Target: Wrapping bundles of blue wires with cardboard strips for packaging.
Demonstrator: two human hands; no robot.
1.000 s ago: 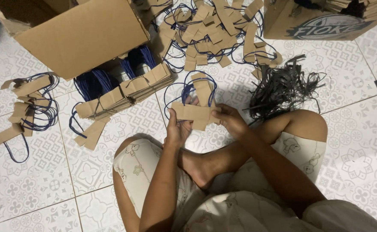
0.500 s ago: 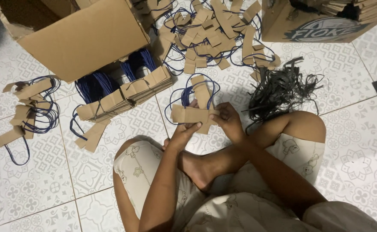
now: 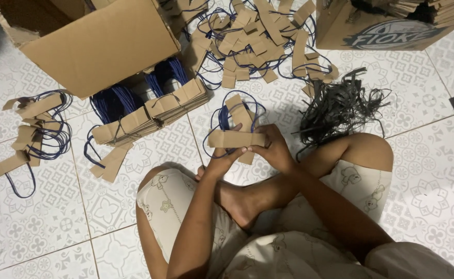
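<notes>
While sitting on floor: both hands are pinching one cardboard strip (image 3: 236, 138) level.
Left hand (image 3: 223, 161): gripping the near edge.
Right hand (image 3: 273, 150): gripping its end, perhaps folding.

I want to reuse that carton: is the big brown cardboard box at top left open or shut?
Open: the big brown cardboard box has its flap swung outward, with dark inside showing behind it.
</notes>
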